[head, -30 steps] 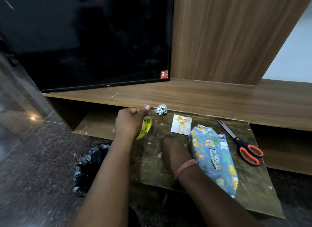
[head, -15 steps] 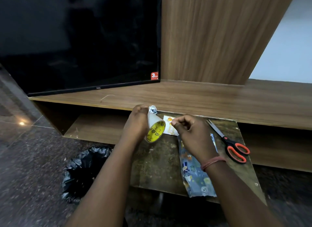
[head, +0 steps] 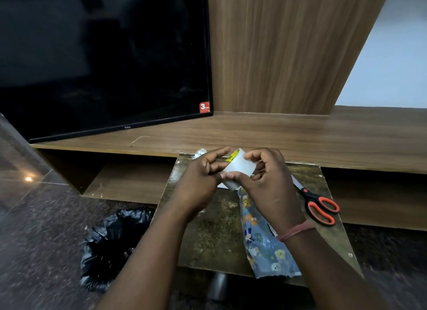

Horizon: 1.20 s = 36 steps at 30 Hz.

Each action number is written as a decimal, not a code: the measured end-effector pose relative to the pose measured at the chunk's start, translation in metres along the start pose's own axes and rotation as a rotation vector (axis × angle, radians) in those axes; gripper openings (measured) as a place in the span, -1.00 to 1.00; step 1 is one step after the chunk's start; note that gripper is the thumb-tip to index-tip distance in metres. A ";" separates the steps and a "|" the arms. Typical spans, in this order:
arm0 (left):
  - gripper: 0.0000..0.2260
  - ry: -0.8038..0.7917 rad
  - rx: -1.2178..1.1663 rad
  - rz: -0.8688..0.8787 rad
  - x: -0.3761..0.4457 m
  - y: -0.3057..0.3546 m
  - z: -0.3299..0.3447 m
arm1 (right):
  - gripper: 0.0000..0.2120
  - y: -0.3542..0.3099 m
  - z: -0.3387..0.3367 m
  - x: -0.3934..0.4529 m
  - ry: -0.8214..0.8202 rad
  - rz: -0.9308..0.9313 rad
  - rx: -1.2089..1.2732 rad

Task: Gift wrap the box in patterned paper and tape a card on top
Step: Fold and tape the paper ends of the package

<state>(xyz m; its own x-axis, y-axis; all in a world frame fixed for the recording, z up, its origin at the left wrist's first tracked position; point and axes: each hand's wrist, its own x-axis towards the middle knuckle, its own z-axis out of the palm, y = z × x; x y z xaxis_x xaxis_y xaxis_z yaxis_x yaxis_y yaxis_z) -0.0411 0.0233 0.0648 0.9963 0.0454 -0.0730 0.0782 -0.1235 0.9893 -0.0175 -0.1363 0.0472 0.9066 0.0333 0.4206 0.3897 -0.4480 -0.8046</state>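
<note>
Both hands meet above the far part of the table [head: 208,235], the left hand [head: 198,182] and the right hand [head: 270,185] holding the tape roll [head: 240,169] between them. Under and just right of the right hand lies the wrapped box [head: 261,245], running back toward the person along the table. Right of that hand, the scissors [head: 318,205] lie on the table. Beyond the left hand's fingers sits a crumpled scrap [head: 199,152] at the table's far edge. Left of and below the left arm, a bag [head: 111,242] lies on the floor. Behind the hands runs the shelf [head: 300,136], with a television [head: 104,62] on it to the far left.

Glossy tape roll [head: 240,165]; wood-grain shelf [head: 300,134].
</note>
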 end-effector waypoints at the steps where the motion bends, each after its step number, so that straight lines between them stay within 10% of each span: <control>1: -0.51 -0.010 0.003 0.007 0.001 -0.002 0.001 | -0.52 0.002 -0.002 0.001 0.006 -0.008 0.002; 15: -0.69 -0.048 -0.089 0.004 0.002 -0.008 0.007 | -0.89 0.014 -0.008 0.002 0.005 -0.135 -0.095; 36: -0.79 -0.091 0.009 -0.007 -0.001 -0.013 0.003 | -0.88 0.010 -0.004 -0.007 -0.081 -0.273 -0.225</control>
<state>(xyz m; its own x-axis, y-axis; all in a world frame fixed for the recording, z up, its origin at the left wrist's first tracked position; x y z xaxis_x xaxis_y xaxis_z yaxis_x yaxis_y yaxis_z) -0.0434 0.0218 0.0512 0.9948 -0.0438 -0.0919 0.0854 -0.1326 0.9875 -0.0207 -0.1440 0.0381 0.7877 0.2449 0.5654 0.5816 -0.5982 -0.5512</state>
